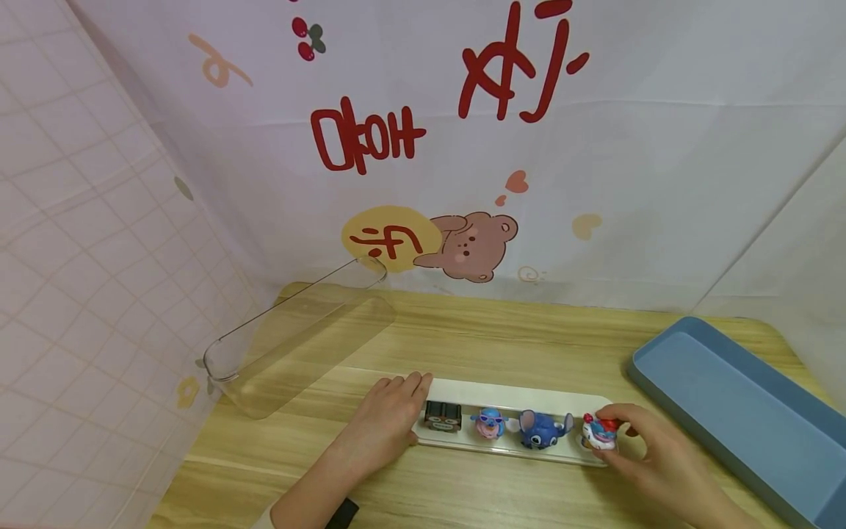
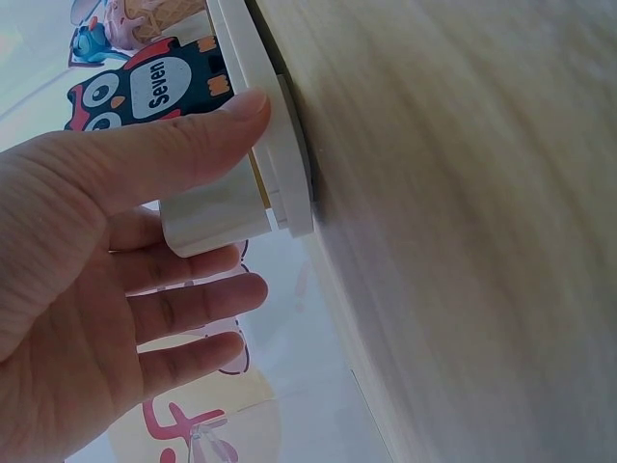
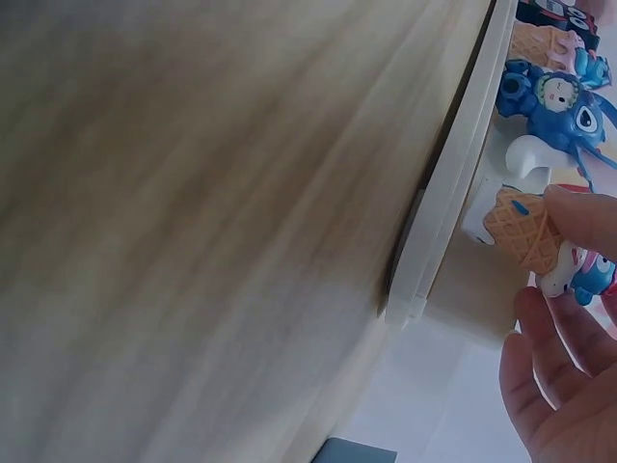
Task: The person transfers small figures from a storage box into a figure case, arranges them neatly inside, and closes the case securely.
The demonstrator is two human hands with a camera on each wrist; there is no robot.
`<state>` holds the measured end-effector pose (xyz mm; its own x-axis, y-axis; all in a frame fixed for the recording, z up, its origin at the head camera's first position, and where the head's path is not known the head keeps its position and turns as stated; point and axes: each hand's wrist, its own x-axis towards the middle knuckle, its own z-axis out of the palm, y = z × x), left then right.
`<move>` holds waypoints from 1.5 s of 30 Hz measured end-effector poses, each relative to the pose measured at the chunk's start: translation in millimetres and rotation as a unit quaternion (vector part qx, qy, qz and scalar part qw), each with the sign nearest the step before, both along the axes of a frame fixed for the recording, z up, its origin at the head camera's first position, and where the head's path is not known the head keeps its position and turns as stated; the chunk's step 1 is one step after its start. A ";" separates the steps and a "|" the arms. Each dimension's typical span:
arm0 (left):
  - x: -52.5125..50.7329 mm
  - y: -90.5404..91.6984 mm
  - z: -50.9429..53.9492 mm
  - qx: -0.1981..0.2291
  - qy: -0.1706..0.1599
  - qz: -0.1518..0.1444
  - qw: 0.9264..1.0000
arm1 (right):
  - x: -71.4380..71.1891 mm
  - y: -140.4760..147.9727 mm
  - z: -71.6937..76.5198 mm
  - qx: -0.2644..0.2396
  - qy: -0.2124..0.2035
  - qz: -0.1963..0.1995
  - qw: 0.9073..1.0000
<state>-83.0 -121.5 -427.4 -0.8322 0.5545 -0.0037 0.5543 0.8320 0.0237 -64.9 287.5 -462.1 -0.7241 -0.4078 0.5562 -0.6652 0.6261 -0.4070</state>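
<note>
A long white display base (image 1: 522,394) lies on the table with figurines in a row on it. My left hand (image 1: 383,422) grips its left end, the thumb on the front edge and the fingers behind. Beside that thumb stands a black owl figurine (image 2: 154,87) marked "Seven". My right hand (image 1: 670,459) pinches an ice-cream-cone figurine (image 3: 525,230) with a blue, white and red top at the base's right end. Between the hands stand a blue big-eared figurine (image 1: 540,432) and a pink-and-blue cone figurine (image 1: 490,425).
A clear plastic cover (image 1: 297,338) lies on the wooden table (image 1: 502,488) at the back left. To the right is a blue rectangular tray (image 1: 760,404). Printed cloth walls (image 1: 628,162) enclose the back and sides.
</note>
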 end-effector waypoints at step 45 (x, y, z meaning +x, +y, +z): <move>0.3 -0.9 -3.1 -0.006 0.023 -0.008 1.000 | 3.5 -3.7 2.2 0.024 0.022 -0.002 0.999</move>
